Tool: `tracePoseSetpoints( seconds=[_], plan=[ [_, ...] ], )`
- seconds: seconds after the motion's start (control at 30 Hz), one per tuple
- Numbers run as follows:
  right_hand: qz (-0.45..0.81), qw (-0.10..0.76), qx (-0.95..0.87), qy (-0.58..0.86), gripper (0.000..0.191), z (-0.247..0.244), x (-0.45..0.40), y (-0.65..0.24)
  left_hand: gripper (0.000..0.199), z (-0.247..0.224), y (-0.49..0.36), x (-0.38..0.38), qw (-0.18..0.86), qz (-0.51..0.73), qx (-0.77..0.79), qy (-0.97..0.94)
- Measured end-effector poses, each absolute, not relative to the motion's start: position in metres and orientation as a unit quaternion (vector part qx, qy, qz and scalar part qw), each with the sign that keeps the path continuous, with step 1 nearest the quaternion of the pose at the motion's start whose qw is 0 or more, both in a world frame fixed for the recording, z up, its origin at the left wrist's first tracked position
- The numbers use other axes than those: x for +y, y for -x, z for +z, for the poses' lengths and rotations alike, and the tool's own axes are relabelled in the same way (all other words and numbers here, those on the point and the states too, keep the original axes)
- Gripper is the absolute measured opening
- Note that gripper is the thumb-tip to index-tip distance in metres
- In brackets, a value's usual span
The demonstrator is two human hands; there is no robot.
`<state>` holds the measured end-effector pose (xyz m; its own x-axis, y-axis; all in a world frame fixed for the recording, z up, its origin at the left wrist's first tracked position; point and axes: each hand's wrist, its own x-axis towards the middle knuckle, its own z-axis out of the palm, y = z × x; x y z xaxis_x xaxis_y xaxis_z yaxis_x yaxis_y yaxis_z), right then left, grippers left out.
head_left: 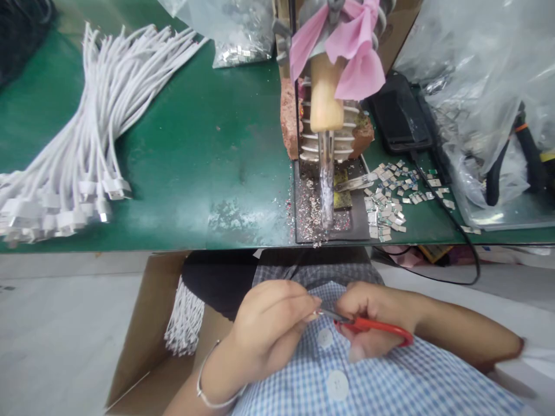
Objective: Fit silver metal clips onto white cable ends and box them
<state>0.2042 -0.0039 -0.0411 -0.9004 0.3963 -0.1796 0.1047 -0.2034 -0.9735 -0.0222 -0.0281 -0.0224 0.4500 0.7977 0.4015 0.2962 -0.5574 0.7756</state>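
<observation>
My right hand (377,315) is closed around red-handled scissors (381,326) in front of the blue checked shirt. The dark blades point left, towards the fingertips of my left hand (275,323). Those fingers are pinched together; a tiny whitish tip shows by the blades, but what they hold is too small to name. Above on the green table, a soldering iron (327,104) with a wooden handle hangs tip-down, a pink cloth (359,49) tied near its top. Small metal connectors (388,196) lie scattered right of it.
A bundle of white USB cables (104,110) lies on the table's left. Below it stands a cardboard box (139,346) with more white cables (186,320). Right of the iron are a black phone (401,112) with a hanging cord, plastic bags (468,69) and black-handled pliers (526,153).
</observation>
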Motion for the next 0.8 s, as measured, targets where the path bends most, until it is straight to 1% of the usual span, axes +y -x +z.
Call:
tracePoseSetpoints(
  seconds=[0.07,0.13,0.2,0.27,0.3,0.43,0.5,0.57,0.63,0.8],
  plan=[
    [0.639,0.168,-0.703,0.263,0.035,-0.042,-0.004,-0.203,0.017,-0.019,0.022,-0.027,0.383,0.392,0.359,-0.755],
    [0.509,0.240,-0.767,0.308,0.031,-0.044,-0.006,-0.200,0.012,-0.017,0.020,-0.027,0.483,0.384,0.366,-0.696],
    [0.457,0.275,-0.783,0.320,0.030,-0.047,-0.010,-0.195,0.013,-0.020,0.015,-0.030,0.581,0.399,0.366,-0.608],
    [0.483,0.288,-0.757,0.334,0.034,-0.051,-0.014,-0.190,0.013,-0.026,0.009,-0.035,0.651,0.443,0.358,-0.502],
    [0.510,0.292,-0.733,0.341,0.035,-0.054,-0.017,-0.187,0.012,-0.030,0.006,-0.038,0.670,0.468,0.355,-0.453],
    [0.656,0.275,-0.605,0.358,0.033,-0.067,-0.029,-0.177,0.009,-0.044,-0.008,-0.048,0.685,0.533,0.365,-0.336],
    [0.713,0.255,-0.536,0.373,0.031,-0.073,-0.035,-0.173,0.009,-0.049,-0.012,-0.050,0.680,0.544,0.377,-0.314],
    [0.741,0.246,-0.491,0.387,0.028,-0.076,-0.040,-0.170,0.012,-0.053,-0.015,-0.050,0.673,0.547,0.392,-0.308],
    [0.748,0.242,-0.475,0.394,0.026,-0.077,-0.043,-0.168,0.013,-0.056,-0.016,-0.051,0.663,0.547,0.408,-0.309],
    [0.765,0.231,-0.441,0.408,0.030,-0.071,-0.045,-0.167,0.018,-0.063,-0.018,-0.057,0.647,0.534,0.439,-0.321]
  ],
)
